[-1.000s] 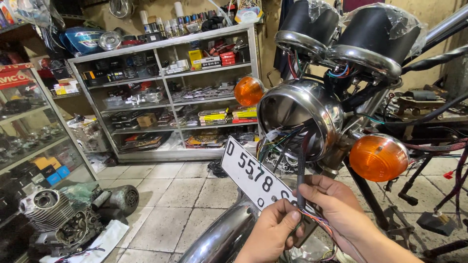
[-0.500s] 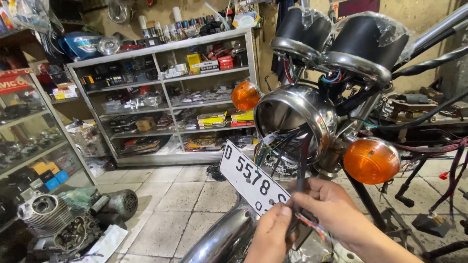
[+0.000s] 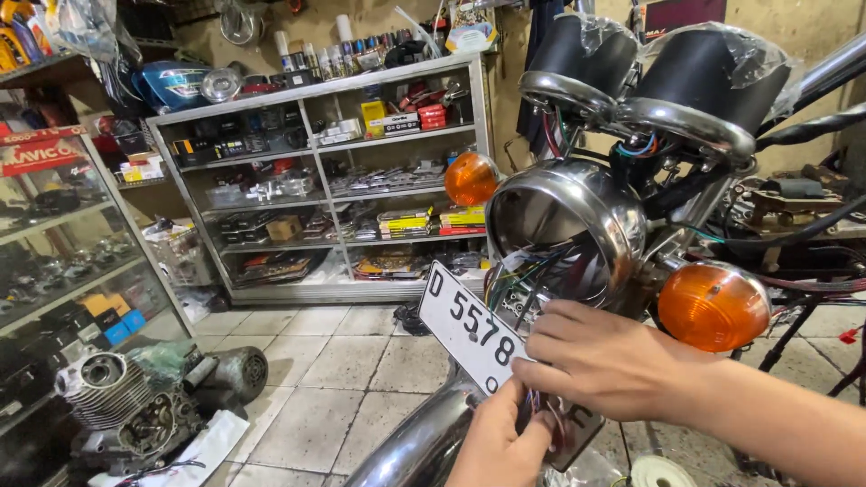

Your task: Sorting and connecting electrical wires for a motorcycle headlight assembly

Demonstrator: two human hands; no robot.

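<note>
At about five o'clock in the head view, the right hand [image 3: 613, 361] lies palm down over the coloured wires [image 3: 532, 280] that spill from the open back of a chrome headlamp shell [image 3: 577, 212], its fingers curled and its fingertips pressed to the right edge of a white number plate [image 3: 469, 326]; whether it pinches a wire there I cannot tell. The left hand [image 3: 501, 437], at six o'clock, comes up from below with its fingers closed around a thin bunch of wires just under the plate. An orange turn signal [image 3: 713, 307] sits at three o'clock of the right hand, another [image 3: 471, 178] at eleven o'clock of the lamp. Two plastic-wrapped black gauges [image 3: 695, 77] stand at twelve. A metal parts shelf [image 3: 325, 180] fills the far wall, and an engine block [image 3: 117, 406] lies on the tiled floor [image 3: 325, 361] at eight o'clock.
</note>
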